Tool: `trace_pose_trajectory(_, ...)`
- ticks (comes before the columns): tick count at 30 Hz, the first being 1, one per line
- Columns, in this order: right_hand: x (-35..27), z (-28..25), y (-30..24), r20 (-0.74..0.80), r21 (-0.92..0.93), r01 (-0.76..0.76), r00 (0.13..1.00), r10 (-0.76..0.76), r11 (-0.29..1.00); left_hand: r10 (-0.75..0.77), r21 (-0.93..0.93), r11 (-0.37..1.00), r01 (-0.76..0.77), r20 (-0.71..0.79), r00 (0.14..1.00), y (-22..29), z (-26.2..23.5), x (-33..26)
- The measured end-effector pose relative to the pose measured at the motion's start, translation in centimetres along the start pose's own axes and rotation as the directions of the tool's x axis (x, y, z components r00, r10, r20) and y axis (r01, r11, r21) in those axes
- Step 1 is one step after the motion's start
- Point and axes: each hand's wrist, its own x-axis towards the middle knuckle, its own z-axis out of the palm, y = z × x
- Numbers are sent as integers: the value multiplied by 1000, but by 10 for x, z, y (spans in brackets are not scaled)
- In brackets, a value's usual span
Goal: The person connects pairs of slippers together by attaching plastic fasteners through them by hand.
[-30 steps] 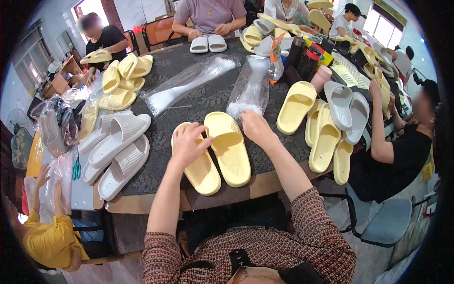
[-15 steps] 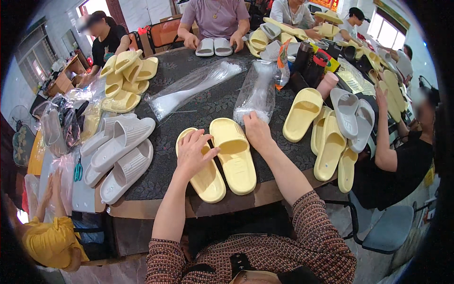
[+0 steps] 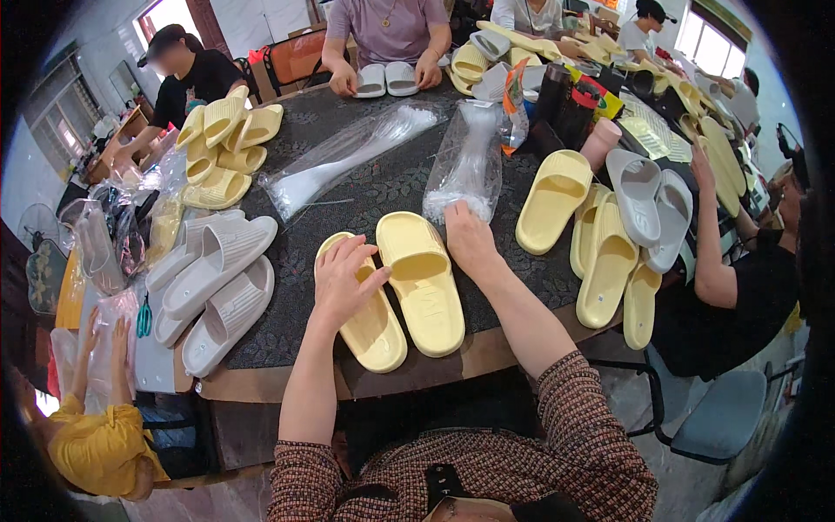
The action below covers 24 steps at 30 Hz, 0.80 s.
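Two yellow slide slippers stand side by side in front of me, toes away. Over the strap of the left yellow slipper (image 3: 379, 337) lies my left hand (image 3: 342, 283), its fingers spread. The right yellow slipper (image 3: 428, 304) is between my hands, touched by neither as far as I can see. My right hand (image 3: 470, 239) reaches to the near end of a clear plastic bag (image 3: 477, 143) of thin white plastic strands. Its fingers are bent and drawn together on the strands there; the fingertips are partly hidden. A second bag of white strands (image 3: 348, 165) lies farther left.
Grey slippers (image 3: 228, 317) and a yellow slipper pile (image 3: 228, 130) sit at left, beside teal scissors (image 3: 144, 315). At right are more yellow slippers (image 3: 553, 202), grey slippers (image 3: 635, 196), a pink cup (image 3: 600, 143) and dark bottles (image 3: 551, 94). Several people work around the table.
The whole view has shifted slightly. My left hand stays on the left slipper and my right hand at the bag's end. Across the table, a person's hands remain at a light slipper pair.
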Motion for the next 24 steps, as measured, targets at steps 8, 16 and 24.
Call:
trace_pose_trajectory(8,-1,7,3,-53,103,-18,998,24,995,-18,-27,999,18,3,1000,0,-1,1)
trace_pose_trajectory(16,4,10,4,-219,494,114,976,-3,862,-15,-20,1000,15,8,1000,-1,-1,0)
trace_pose_trajectory(24,5,-5,0,-211,762,22,953,217,647,-1,-50,999,1,-1,1000,-3,2,2)
